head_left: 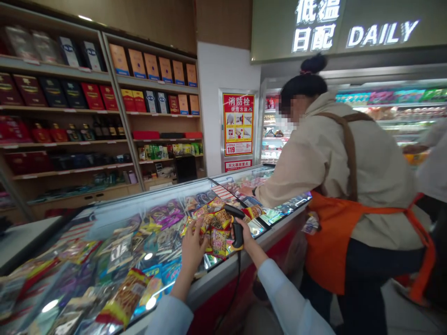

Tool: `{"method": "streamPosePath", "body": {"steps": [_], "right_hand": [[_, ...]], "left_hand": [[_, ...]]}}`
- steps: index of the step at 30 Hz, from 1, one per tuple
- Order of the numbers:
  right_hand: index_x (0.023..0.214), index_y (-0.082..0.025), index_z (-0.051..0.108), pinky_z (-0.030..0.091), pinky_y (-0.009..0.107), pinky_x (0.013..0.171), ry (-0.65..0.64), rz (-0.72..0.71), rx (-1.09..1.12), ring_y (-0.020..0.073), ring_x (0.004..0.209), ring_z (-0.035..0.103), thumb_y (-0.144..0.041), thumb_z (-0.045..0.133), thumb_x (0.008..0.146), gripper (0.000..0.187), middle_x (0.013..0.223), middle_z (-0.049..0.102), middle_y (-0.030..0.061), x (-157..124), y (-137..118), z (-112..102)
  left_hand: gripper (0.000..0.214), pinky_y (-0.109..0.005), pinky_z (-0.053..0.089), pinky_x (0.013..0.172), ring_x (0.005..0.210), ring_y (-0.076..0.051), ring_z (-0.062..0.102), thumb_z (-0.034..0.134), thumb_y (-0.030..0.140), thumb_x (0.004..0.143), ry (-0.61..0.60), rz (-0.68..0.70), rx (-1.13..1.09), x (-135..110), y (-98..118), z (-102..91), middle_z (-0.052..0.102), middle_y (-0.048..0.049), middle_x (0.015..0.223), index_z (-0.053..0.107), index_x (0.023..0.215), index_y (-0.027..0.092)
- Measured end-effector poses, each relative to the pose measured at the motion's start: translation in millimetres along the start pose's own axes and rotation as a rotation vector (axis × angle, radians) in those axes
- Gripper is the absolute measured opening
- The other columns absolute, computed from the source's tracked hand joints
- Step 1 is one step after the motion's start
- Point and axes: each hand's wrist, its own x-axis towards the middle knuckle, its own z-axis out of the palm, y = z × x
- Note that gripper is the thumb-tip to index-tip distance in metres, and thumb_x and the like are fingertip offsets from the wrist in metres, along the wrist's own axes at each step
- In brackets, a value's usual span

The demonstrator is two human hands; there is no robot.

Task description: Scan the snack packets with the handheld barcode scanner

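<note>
My right hand (246, 231) is wrapped round the handle of a black and yellow barcode scanner (238, 233). The scanner's head points left over a pile of small snack bags (220, 235) in yellow, red and brown. A cable hangs from the bottom of its grip. At the left side of this pile, my left hand (194, 244) has its fingers spread and touches the bags. The pile lies on the glass top of a chest freezer (167, 195). A larger noodle-snack bag (125, 298) lies nearer me, to the left.
A person in an orange apron (330, 237) leans over the freezer's far right end, one arm stretched inside. Shelves of boxed bottles (150, 102) stand behind on the left. Lit refrigerated shelves (377, 111) are at the right. Many packets show through the glass.
</note>
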Motion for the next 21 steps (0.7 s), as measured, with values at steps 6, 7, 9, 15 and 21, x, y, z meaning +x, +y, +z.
{"method": "streamPosePath", "body": {"steps": [6,7,9,15,21], "right_hand": [[0.056,-0.019,0.053,0.035,0.022,0.033,-0.012,-0.039,0.020,0.0111,0.033,0.044,-0.048,0.055,0.070,0.033,0.040,0.052,-0.0001,-14,-12,15],[0.057,-0.018,0.053,0.035,0.022,0.033,-0.022,-0.043,0.019,0.0113,0.033,0.045,-0.048,0.055,0.071,0.032,0.040,0.052,0.0001,-16,-14,20],[0.059,-0.018,0.055,0.035,0.022,0.033,-0.054,-0.054,0.021,0.0114,0.034,0.045,-0.046,0.055,0.071,0.031,0.041,0.053,0.0003,-22,-16,35],[0.068,-0.017,0.058,0.035,0.022,0.034,-0.242,0.007,0.017,0.0119,0.036,0.046,-0.046,0.054,0.072,0.030,0.043,0.054,-0.0001,-38,2,100],[0.072,-0.016,0.059,0.037,0.021,0.035,-0.398,0.078,0.021,0.0118,0.037,0.049,-0.044,0.055,0.073,0.028,0.045,0.056,-0.0001,-42,52,167]], "left_hand": [[0.051,-0.047,0.033,0.102,0.122,-0.027,0.041,0.047,0.039,0.083,0.092,-0.094,-0.108,1,-6,-40.8,0.042,-0.0123,0.129,0.040,0.131,0.022],[0.050,-0.047,0.033,0.103,0.122,-0.027,0.041,0.047,0.041,0.083,0.104,-0.104,-0.114,0,-9,-50.5,0.043,-0.0121,0.128,0.042,0.129,0.021],[0.046,-0.045,0.033,0.102,0.120,-0.026,0.042,0.047,0.043,0.083,0.144,-0.132,-0.124,-1,-16,-70.5,0.045,-0.0116,0.126,0.046,0.123,0.021],[0.034,-0.041,0.037,0.097,0.107,-0.024,0.050,0.041,0.045,0.085,0.317,-0.233,-0.069,-18,-54,-128.5,0.057,-0.0080,0.110,0.058,0.072,0.019],[0.031,-0.038,0.039,0.092,0.100,-0.022,0.053,0.041,0.039,0.084,0.426,-0.308,0.041,-49,-91,-181.8,0.058,-0.0075,0.102,0.052,0.063,0.019]]}}
